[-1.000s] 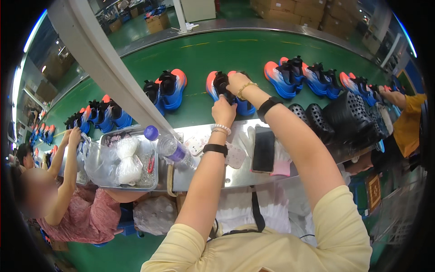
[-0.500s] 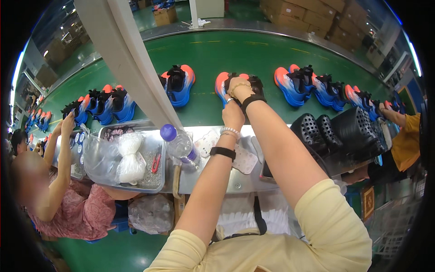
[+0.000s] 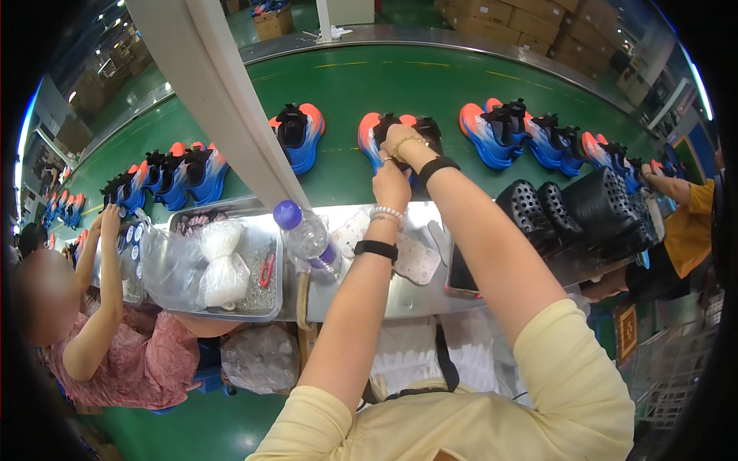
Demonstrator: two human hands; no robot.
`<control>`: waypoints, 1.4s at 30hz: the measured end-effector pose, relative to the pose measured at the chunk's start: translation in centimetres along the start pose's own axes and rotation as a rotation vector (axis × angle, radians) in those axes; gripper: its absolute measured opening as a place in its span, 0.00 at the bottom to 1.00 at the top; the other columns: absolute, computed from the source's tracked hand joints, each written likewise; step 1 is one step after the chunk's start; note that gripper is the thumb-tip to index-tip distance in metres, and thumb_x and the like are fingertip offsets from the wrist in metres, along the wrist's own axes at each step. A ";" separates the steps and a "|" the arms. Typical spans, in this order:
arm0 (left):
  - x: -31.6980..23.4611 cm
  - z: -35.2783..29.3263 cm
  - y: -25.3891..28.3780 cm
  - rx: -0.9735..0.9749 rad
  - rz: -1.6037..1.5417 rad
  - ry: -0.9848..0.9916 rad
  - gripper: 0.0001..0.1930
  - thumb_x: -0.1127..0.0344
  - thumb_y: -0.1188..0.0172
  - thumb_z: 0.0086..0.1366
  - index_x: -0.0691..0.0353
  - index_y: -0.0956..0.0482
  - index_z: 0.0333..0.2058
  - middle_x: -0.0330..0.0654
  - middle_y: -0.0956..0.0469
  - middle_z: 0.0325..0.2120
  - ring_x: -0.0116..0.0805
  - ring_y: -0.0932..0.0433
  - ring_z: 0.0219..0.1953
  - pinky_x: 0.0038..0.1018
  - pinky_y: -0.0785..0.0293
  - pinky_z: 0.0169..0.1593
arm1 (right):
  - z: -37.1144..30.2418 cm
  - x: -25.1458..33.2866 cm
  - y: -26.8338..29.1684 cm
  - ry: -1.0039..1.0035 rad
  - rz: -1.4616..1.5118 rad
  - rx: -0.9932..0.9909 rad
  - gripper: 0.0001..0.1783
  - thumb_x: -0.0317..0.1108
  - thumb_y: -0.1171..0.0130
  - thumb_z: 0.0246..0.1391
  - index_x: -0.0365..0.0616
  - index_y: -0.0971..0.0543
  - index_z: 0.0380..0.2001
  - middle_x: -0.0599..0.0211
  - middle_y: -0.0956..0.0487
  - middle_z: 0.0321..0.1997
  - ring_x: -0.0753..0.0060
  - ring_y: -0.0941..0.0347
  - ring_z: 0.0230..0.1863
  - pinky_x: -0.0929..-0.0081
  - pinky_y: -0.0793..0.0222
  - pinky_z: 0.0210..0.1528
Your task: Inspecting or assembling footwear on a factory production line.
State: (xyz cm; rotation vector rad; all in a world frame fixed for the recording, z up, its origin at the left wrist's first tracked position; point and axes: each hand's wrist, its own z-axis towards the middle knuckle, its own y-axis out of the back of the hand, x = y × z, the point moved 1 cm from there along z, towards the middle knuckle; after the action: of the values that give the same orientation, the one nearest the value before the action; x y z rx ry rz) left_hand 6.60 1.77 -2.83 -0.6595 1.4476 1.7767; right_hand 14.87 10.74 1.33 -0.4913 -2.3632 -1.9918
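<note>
The left hand (image 3: 390, 183) and the right hand (image 3: 401, 140) meet over a pair of sneakers (image 3: 370, 137) on the green surface (image 3: 415, 81), beyond the middle of the metal counter (image 3: 419, 302). The sneakers have orange toes at the far end, blue lower sides and black collars. The right hand bends over the pair from the right, fingers curled down among the black collars; the left hand lies just nearer, fingers partly curled at the near end of the left shoe. The fingertips of both are hidden, so I cannot tell how far each is closed or exactly what it grips. More shoes (image 3: 492, 138) stand to the right, and another shoe (image 3: 301, 142) shows to the left, beside the slanting white post (image 3: 223, 100). On the counter, a purple-capped bottle (image 3: 309, 237) tilts left of the forearms, near a tray (image 3: 280, 296) with a white bundle (image 3: 223, 265) and a red tool (image 3: 267, 270). A pale patterned item (image 3: 417, 257) lies between the forearms; black perforated clogs (image 3: 607, 203) sit to the right. A co-worker in pink (image 3: 134, 369) is at left, another in orange (image 3: 686, 234) at right.
</note>
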 end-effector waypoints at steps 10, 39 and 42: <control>2.0 0.1 1.0 0.047 0.106 0.003 0.18 0.61 0.37 0.57 0.70 0.26 0.40 0.62 0.22 0.30 0.59 0.22 0.36 0.45 0.26 0.40 | -1.7 1.9 0.1 0.067 -0.019 -0.084 0.18 0.37 0.42 0.47 0.40 0.18 0.40 0.50 0.20 0.45 0.53 0.22 0.46 0.63 0.26 0.46; 3.1 0.2 2.3 0.055 0.067 0.099 0.18 0.58 0.38 0.56 0.59 0.25 0.43 0.55 0.20 0.31 0.57 0.22 0.38 0.45 0.26 0.41 | -3.3 3.7 -0.3 0.111 0.027 -0.241 0.19 0.41 0.32 0.43 0.37 0.19 0.34 0.48 0.19 0.36 0.53 0.21 0.41 0.63 0.24 0.44; 3.0 0.7 2.5 0.058 0.064 0.080 0.20 0.58 0.37 0.56 0.57 0.25 0.46 0.56 0.20 0.33 0.56 0.22 0.39 0.45 0.26 0.43 | -2.4 3.7 0.2 0.145 0.061 -0.282 0.19 0.40 0.32 0.42 0.37 0.19 0.34 0.48 0.19 0.36 0.53 0.21 0.41 0.64 0.24 0.43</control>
State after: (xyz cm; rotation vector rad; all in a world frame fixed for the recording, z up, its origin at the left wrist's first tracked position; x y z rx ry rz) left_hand 2.83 2.85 -3.46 -0.6675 1.5840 1.7674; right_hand 10.96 9.25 2.71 -0.4028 -1.9726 -2.2591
